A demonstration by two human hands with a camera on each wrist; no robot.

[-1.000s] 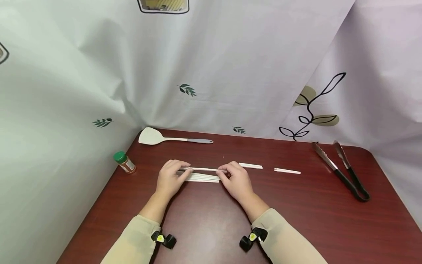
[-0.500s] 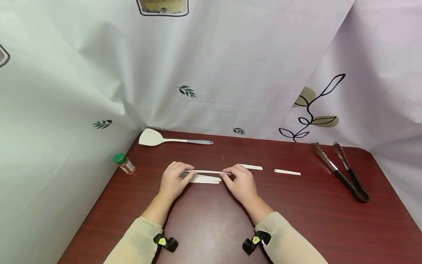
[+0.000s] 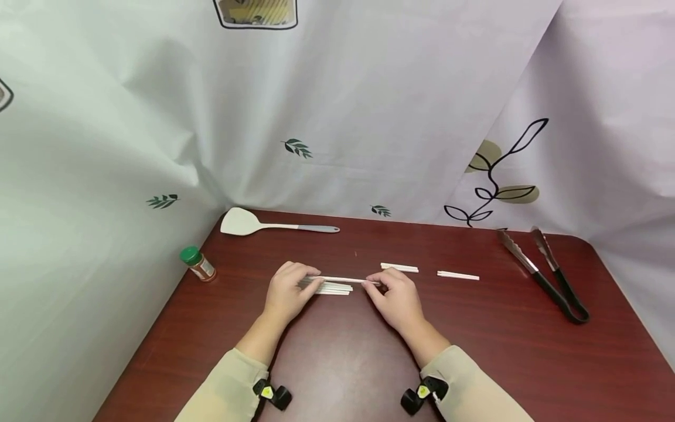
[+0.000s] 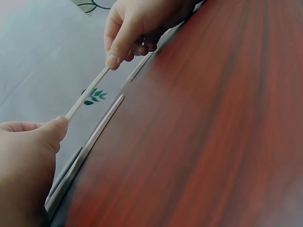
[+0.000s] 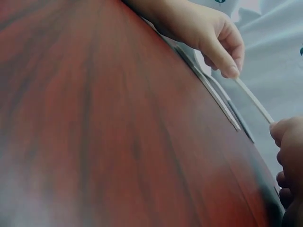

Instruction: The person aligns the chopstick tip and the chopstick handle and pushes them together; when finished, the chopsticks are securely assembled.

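In the head view my left hand (image 3: 287, 293) and right hand (image 3: 398, 299) pinch a slim white chopstick (image 3: 343, 279) near its two ends. The chopstick lies level from hand to hand. Both wrist views show the held chopstick (image 4: 87, 94) raised above the table, thumb and fingertips closed on each end. Just below it in the head view, several more white chopsticks (image 3: 333, 290) lie side by side on the table, their left ends hidden by my left hand. A short bundle of white sticks (image 3: 399, 268) lies behind my right hand.
More short white sticks (image 3: 457, 275) lie farther right on the dark red table (image 3: 474, 340). Black-handled metal tongs (image 3: 559, 287) rest at the right. A white spatula (image 3: 239, 223) lies along the back edge, and a green-capped spice jar (image 3: 198, 264) is at the left edge.
Both hands have shifted right and slightly nearer with the chopstick between them. The chopsticks on the table have stayed in place, with their left part now more covered by my left hand.
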